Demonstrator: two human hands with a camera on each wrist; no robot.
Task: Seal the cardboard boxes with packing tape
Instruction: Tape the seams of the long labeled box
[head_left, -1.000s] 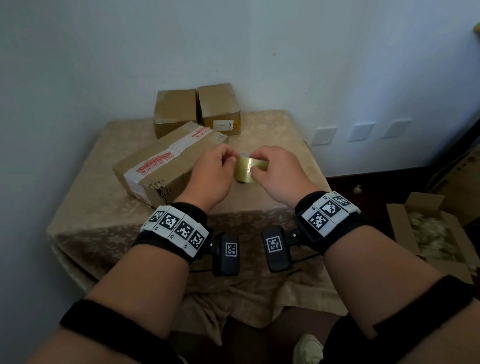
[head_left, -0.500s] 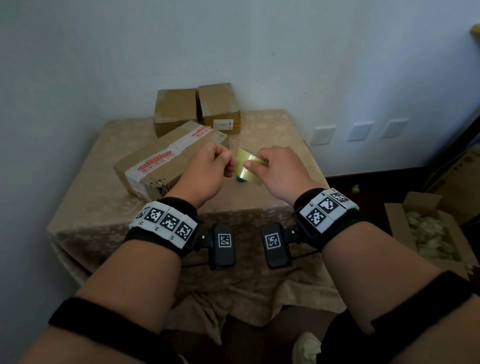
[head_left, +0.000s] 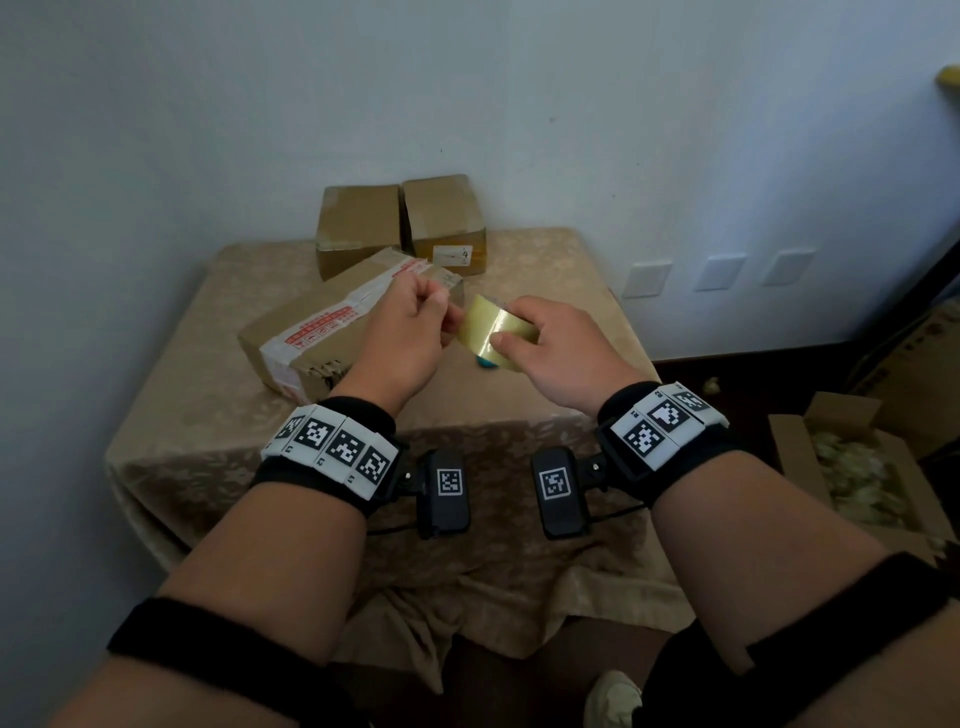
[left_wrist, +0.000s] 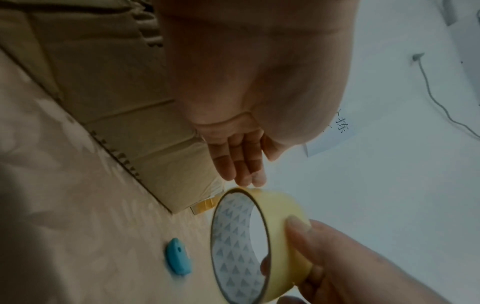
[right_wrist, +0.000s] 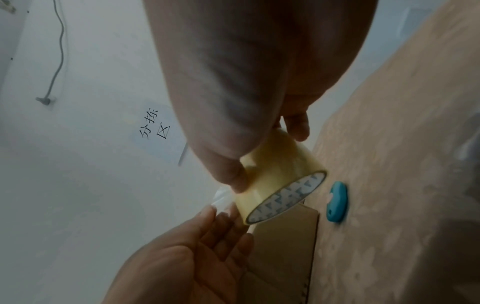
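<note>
A yellowish roll of packing tape (head_left: 496, 332) (left_wrist: 262, 242) (right_wrist: 280, 176) is held above the table in my right hand (head_left: 550, 348), thumb on its outer face. My left hand (head_left: 410, 332) pinches the loose clear tape end (right_wrist: 221, 197) at the roll's left edge. A long cardboard box (head_left: 332, 327) with red-printed white tape lies just left of and behind my left hand. Two smaller brown boxes (head_left: 358, 228) (head_left: 444, 221) stand at the back by the wall.
A small blue cutter (head_left: 485, 362) (left_wrist: 178, 259) (right_wrist: 336, 201) lies on the beige tablecloth (head_left: 208, 415) under the roll. An open carton with filler (head_left: 857, 478) sits on the floor at the right. The white wall is close behind the table.
Both hands have risen slightly and drawn apart; the roll has tilted and moved right, with the left hand now pulling at its tape end.
</note>
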